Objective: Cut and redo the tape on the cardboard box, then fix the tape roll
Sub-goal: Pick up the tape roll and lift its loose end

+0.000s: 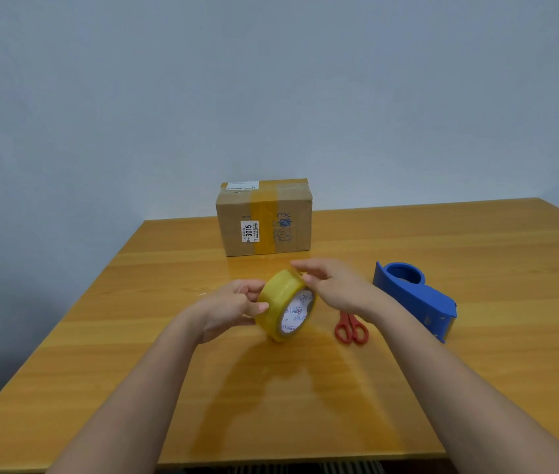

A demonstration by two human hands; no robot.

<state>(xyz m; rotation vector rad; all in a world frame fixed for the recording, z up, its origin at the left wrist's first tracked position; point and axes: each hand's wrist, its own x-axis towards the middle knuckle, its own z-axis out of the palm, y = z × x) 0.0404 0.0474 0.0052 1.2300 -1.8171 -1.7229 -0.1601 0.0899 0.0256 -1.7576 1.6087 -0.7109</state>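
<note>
We see a wide wooden counter (pixel 476 371) with a glossy orange-brown top set against a plain pale wall (pixel 271 80). At its far edge stands the closed brown cardboard box (pixel 264 217), sealed by a band of yellowish tape (pixel 263 213) that runs over the top and down the front face. A white label on that face reads "3015" in large black digits, turned sideways; blue printing beside it includes the letters "XJ" as far as we can read, and a second white label on the top is too small to read. To the right of the hands lies a blue plastic tape dispenser (pixel 415 295), its round hub empty. Held on edge above the middle of the counter is the yellowish roll of clear packing tape (pixel 283 302); its white core bears red and blue print that we cannot make out. Our left hand (pixel 233 309) has its grip closed around the roll's left side, thumb on the outer face. Our right hand (pixel 336 289) rests fingertips on the roll's upper rim, pinching there. Red-handled scissors (pixel 351 328) lie between roll and dispenser.
</note>
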